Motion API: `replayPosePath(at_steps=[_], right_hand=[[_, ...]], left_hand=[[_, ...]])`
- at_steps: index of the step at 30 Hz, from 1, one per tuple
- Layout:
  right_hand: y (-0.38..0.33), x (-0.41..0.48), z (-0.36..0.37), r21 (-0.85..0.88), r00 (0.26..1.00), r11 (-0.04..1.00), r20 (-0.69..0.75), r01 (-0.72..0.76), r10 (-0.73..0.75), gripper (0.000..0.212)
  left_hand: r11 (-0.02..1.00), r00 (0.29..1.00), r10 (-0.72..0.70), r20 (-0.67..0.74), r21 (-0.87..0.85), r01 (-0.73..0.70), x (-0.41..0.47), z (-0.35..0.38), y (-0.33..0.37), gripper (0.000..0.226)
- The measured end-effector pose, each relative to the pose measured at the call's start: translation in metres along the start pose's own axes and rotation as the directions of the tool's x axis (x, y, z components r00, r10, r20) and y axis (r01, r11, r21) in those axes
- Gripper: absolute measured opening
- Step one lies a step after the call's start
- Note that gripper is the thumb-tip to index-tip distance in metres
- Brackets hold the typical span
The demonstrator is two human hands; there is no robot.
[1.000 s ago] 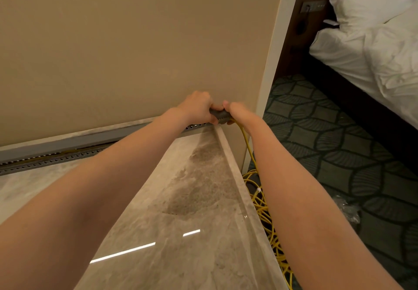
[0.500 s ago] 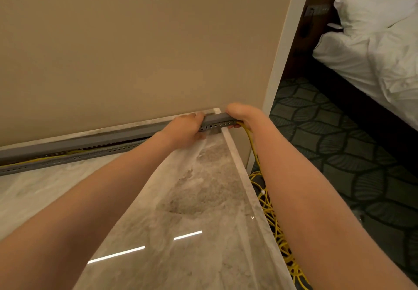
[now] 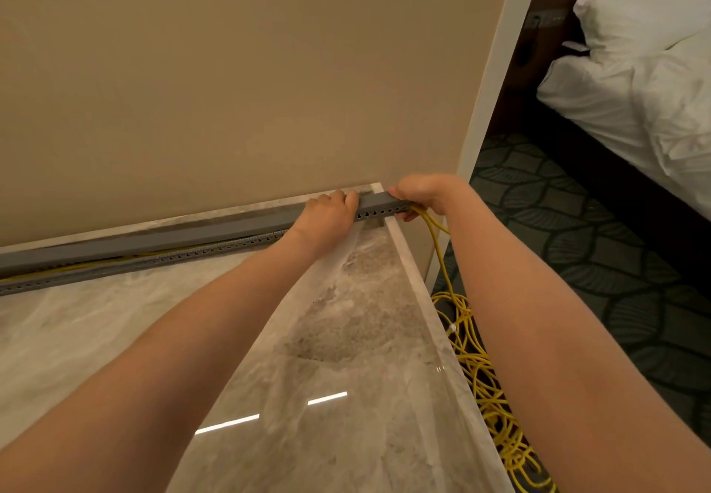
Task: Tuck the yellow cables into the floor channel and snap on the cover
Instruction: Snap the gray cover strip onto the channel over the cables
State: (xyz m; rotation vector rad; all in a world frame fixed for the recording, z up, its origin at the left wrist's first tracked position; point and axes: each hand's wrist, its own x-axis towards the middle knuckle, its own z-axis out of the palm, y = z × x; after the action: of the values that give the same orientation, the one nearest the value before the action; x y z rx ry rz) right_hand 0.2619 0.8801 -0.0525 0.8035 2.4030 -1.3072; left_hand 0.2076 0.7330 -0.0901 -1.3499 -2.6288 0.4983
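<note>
A long grey slotted channel runs along the foot of the beige wall on a marble surface. Its grey cover lies on top, closed at the right end and lifted slightly toward the left, where yellow cable shows in the gap. My left hand presses down on the cover near the right end. My right hand grips the channel's end, where the yellow cables come out. The cables drop over the marble edge into a loose tangle on the carpet.
The marble slab ends in a raised edge on the right. A white door frame stands beyond the wall corner. Patterned dark carpet and a bed with white bedding lie to the right.
My left hand has slid left along the cover, away from my right hand, and the cover's right end now sits down on the channel. The camera has shifted slightly.
</note>
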Motion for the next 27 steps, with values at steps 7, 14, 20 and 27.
replayPosePath(at_steps=[7, 14, 20, 27], right_hand=[[0.004, 0.0, 0.008, -0.013, 0.997, 1.0, -0.078, 0.022, -0.023, 0.04], [0.003, -0.002, 0.012, 0.017, 0.993, 1.0, -0.116, -0.009, 0.011, 0.04], [-0.004, -0.011, 0.013, 0.031, 0.995, 0.999, -0.097, -0.022, 0.025, 0.033], [-0.003, -0.021, -0.001, 0.141, 0.996, 0.989, -0.063, -0.052, 0.061, 0.021]], left_hand=[[0.999, 0.988, 0.009, -0.154, 0.034, -0.003, 0.002, 0.012, -0.004, 0.031], [0.999, 0.98, 0.017, -0.198, 0.052, -0.007, 0.002, 0.013, 0.0, 0.023], [0.999, 0.987, 0.024, -0.157, 0.04, -0.018, 0.001, 0.007, 0.0, 0.031], [0.997, 0.991, -0.028, -0.135, -0.071, 0.019, 0.001, 0.007, 0.0, 0.036]])
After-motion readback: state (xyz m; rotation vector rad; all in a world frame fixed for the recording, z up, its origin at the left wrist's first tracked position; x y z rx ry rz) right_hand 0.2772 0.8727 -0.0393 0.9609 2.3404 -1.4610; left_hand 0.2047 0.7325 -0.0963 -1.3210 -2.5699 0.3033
